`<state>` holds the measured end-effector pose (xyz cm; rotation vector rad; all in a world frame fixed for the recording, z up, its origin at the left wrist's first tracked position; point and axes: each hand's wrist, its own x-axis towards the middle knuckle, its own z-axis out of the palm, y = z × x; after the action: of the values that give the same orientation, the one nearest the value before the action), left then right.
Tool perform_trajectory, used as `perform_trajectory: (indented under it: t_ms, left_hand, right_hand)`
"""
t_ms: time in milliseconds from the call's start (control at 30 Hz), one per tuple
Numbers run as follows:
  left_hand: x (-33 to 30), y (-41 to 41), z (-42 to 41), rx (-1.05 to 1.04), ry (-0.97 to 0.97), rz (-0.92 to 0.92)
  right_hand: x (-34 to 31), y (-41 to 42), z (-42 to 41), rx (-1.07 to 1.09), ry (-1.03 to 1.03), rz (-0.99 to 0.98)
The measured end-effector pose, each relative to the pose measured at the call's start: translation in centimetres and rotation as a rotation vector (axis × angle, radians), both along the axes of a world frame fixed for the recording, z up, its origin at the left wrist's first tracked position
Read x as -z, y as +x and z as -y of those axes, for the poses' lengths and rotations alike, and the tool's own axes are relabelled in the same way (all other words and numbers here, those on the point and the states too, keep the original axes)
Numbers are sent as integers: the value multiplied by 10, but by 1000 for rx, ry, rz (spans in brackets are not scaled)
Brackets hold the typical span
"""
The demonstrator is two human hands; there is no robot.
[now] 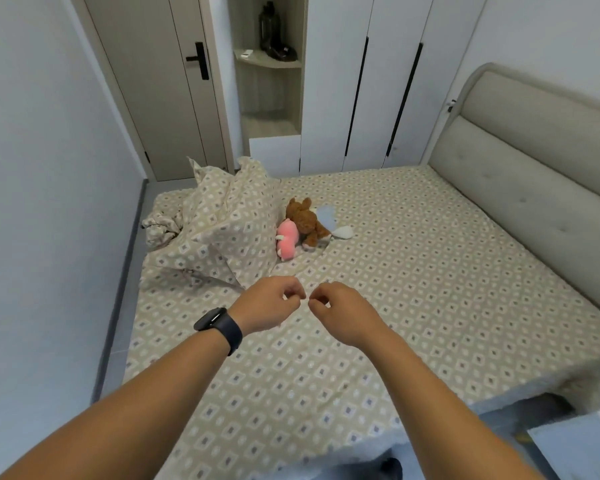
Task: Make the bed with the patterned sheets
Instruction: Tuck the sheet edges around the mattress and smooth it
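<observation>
Counting from the left: one closed grey door (160, 84) with a black handle, one open shelf niche (269, 64) holding a dark bottle, and a white wardrobe (378, 81) with two black vertical handle strips. Against the right wall stands one padded beige headboard (534, 161).

On the bed, two patterned pillows (229, 223) lean together at the far left corner, with a bunched piece of the same fabric (161, 225) just beside them at the mattress edge. Next to the pillows lie two soft toys touching each other: one pink plush (286, 239) and one brown teddy bear (305, 220). A pale blue and white cloth item (329, 220) lies against the bear's far side; what it is cannot be told.

The patterned sheet (413, 258), beige with white and grey diamonds, is spread flat across the whole mattress, hanging slightly over the near right corner.

Two bare forearms reach over the sheet. The left hand (267, 303), with one dark smartwatch (219, 323) on its wrist, has its fingers curled inward, fingertips near the thumb. The right hand (340, 310) is curled the same way. The two hands nearly meet at the fingertips, and neither visibly holds any fabric.

Pale grey walls and a grey tiled floor (118, 341) run along the bed's left side.
</observation>
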<state>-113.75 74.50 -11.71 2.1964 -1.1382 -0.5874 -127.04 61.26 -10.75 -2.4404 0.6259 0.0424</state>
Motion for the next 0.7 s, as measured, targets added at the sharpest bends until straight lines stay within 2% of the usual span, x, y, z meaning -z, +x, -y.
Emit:
perform_trajectory:
  t_ms: [100,267,533,700]
  left_hand:
    - [8,-4,74,-102,32,-10]
    - [-13,-13,164,-195,99,-12]
    - [-14,11,232,-327,156,17]
    - [3,38,278,-450,88,-39]
  right_hand:
    - [12,6,89,-66,-52,-6]
    - [-6,11,191,-193,-88,-52]
    - [-10,33,270,-229,-60,7]
    - [-2,48,314,-237,-73,-47]
